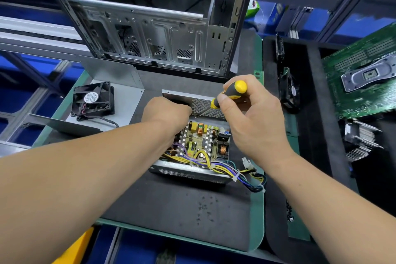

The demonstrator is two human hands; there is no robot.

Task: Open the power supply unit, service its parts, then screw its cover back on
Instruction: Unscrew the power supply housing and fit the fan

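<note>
The right hand (pixel 255 118) gripped a yellow-and-black-handled screwdriver (pixel 230 94), tip at the honeycomb-mesh wall. The left hand (pixel 167 111) curled over that wall's edge at nine o'clock of the tip; what it gripped was hidden. A slipping tip could gouge the board, I judged. The open grey steel power supply unit (pixel 197 148) sat mid-mat, board, copper coils and yellow wiring exposed.

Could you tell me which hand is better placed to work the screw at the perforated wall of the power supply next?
The right hand: it already grips the screwdriver, whose tip sits at the perforated wall. The left hand is at the power supply unit, apparently steadying it.
</note>
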